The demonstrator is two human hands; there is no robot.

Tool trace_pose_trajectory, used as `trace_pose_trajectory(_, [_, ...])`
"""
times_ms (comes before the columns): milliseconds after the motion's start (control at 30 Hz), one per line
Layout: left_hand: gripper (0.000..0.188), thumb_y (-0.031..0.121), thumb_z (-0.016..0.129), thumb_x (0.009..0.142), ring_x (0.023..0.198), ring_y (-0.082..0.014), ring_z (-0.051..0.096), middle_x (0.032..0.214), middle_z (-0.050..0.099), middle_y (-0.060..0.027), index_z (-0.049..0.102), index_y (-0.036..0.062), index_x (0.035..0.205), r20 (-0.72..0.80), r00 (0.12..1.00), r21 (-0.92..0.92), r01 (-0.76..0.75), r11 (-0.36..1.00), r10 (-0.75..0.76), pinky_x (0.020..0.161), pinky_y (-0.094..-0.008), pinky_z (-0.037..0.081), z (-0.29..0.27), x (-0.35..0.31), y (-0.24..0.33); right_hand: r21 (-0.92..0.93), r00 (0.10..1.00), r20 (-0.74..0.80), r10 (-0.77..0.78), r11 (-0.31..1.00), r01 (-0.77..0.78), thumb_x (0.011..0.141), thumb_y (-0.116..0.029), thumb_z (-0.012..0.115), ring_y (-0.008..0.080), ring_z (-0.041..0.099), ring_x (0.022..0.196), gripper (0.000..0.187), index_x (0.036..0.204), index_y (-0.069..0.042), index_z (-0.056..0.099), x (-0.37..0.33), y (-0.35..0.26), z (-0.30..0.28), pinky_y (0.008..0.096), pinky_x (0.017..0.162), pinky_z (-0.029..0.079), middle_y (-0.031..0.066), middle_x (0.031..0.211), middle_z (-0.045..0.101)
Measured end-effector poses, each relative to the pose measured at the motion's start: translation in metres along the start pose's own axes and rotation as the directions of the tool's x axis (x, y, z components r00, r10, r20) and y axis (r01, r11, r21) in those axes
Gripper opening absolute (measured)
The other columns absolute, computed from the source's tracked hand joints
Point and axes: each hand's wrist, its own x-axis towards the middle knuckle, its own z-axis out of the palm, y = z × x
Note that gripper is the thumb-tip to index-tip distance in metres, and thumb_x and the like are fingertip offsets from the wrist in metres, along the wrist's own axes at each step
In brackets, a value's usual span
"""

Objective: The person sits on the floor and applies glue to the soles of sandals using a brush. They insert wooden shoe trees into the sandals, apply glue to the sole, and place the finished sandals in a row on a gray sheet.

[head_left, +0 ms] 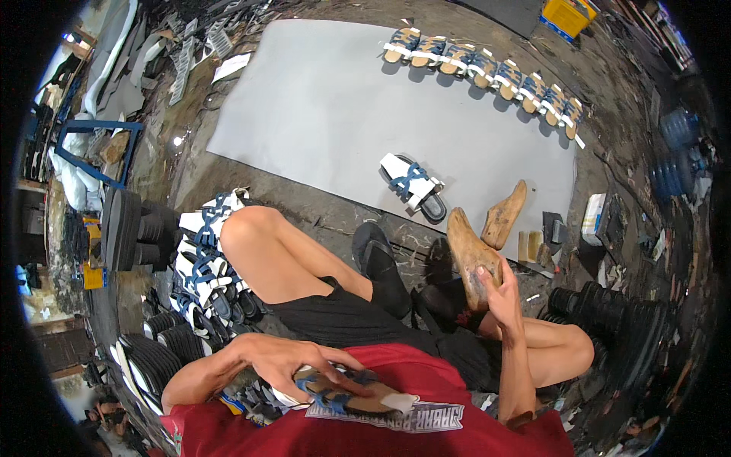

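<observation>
Close to my red shirt, my left hand (301, 369) is wrapped over a sandal (358, 402) with blue straps and a tan footbed; its fingers cover part of the upper. My right hand (502, 298) grips a wooden shoe last (466, 247) by its thick end, with the toe pointing up and away. Just beyond it, a second wooden last (504, 215) rests at the near right edge of the grey sheet (320, 99). A single white and blue sandal (413, 186) with a dark sole lies on the sheet, left of the lasts.
A row of several tan-soled sandals (482, 68) lines the sheet's far right. White and blue sandal uppers (202, 266) are heaped beside my left knee. Black soles (164, 346) are stacked at lower left, more soles (624, 320) at right. A yellow box (567, 17) stands far right.
</observation>
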Motion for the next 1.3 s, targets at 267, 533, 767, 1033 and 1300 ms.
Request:
trace_pose_trajectory(267, [0.071,0.007,0.082,0.078,0.132,-0.0341,0.058,0.147,0.059,-0.0165,0.066,0.0161,0.147,-0.101,0.872,0.187,0.490,0.852,-0.479,0.109,-0.0438,0.048,-0.013,-0.068,-0.026,0.106,0.994,-0.063,0.086,0.991,-0.079,0.102,-0.025,0.074,0.0192,0.064,0.117,0.054,0.144,0.003,0.056,0.009,0.020,-0.006,0.0348,0.103,0.051,0.0126,0.129,0.070])
trace_pose_trajectory(533, [0.099,0.030,0.074,0.071,0.107,-0.0389,0.068,0.139,0.060,-0.0315,0.038,-0.0051,0.157,-0.875,0.420,-0.204,-0.772,0.602,0.241,0.103,-0.0521,0.056,-0.079,-0.003,0.006,0.250,0.992,-0.070,0.103,0.965,-0.083,0.102,-0.025,0.071,0.0206,0.066,0.116,0.054,0.145,0.003,0.055,0.017,-0.013,0.015,0.0350,0.101,0.052,0.0135,0.129,0.069])
trace_pose_trajectory(767, [0.102,0.020,0.072,0.074,0.125,-0.0434,0.063,0.158,0.042,-0.0310,0.026,-0.0084,0.161,-0.929,0.141,-0.110,-0.988,0.110,0.341,0.111,-0.0632,0.050,-0.120,0.076,-0.009,0.213,0.998,-0.041,0.045,0.976,-0.035,0.098,-0.028,0.072,0.0231,0.065,0.121,0.064,0.148,0.007,0.053,0.001,-0.061,0.027,0.0362,0.106,0.049,0.0195,0.133,0.067])
trace_pose_trajectory(1033, [0.093,0.054,0.068,0.097,0.137,-0.0401,0.056,0.160,0.047,-0.0168,0.027,0.0048,0.165,-0.970,-0.011,0.056,-0.982,0.179,0.245,0.116,-0.0674,0.044,-0.139,0.079,-0.019,-0.031,0.918,0.286,-0.274,0.955,0.295,0.088,-0.025,0.079,0.0299,0.056,0.137,0.065,0.146,0.000,0.061,-0.032,-0.131,0.030,0.0413,0.116,0.042,0.0185,0.143,0.061])
trace_pose_trajectory(1300, [0.085,0.038,0.066,0.097,0.121,-0.0362,0.068,0.147,0.055,-0.0206,0.030,-0.0047,0.161,-0.964,0.054,0.040,-0.939,0.343,0.260,0.097,-0.0466,0.064,-0.106,0.140,-0.007,-0.185,0.842,-0.089,-0.532,0.839,0.511,0.091,-0.015,0.076,0.0371,0.063,0.123,0.059,0.145,0.001,0.059,-0.020,-0.141,0.132,0.0447,0.106,0.049,0.0227,0.132,0.063])
